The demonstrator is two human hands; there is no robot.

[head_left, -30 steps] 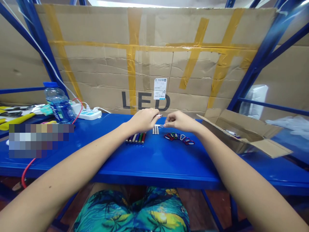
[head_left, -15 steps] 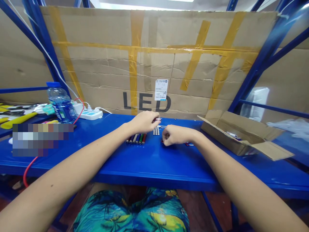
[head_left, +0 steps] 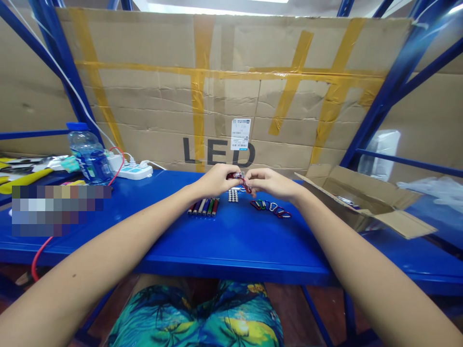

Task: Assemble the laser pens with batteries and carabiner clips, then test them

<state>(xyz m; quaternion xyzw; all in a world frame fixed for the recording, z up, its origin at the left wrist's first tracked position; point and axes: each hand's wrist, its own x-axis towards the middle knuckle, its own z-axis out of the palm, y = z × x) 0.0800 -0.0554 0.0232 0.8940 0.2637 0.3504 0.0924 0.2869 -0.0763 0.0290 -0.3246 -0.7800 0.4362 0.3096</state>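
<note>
The left hand (head_left: pixel 216 179) is mostly closed, its fingers curled around a red tube (head_left: pixel 233 176) whose silvery end points right, and the right hand (head_left: pixel 270 183) is half curled, with thumb and fingertips pinching a red carabiner (head_left: pixel 248 187) right at that end. Both pieces are held up above the far middle of the blue table (head_left: pixel 235 238); whether the carabiner is already joined to the tube or only touching it is too small to tell. The likeliest slip, I judge, is at this meeting point: the parts are tiny and smooth, the fingers cover much of them, and a clip that springs or twists could jump out of the pinch. If it falls, it would probably land on the small silver pieces (head_left: pixel 233 195) standing in a tight block just below and nearer, and these look light enough to scatter or roll. A dipping wrist could do the same. On the near left, the row of coloured tubes (head_left: pixel 203 207) lies close under the left forearm, so a lowered arm might set the round bodies rolling out of line. On the near right, the loose carabiners (head_left: pixel 271 206) fan out just below the right hand, where a trailing finger could hook or drag one. The open cardboard box (head_left: pixel 356 219) farther right stands near the right forearm, though an elbow swung wide seems a smaller risk.
</note>
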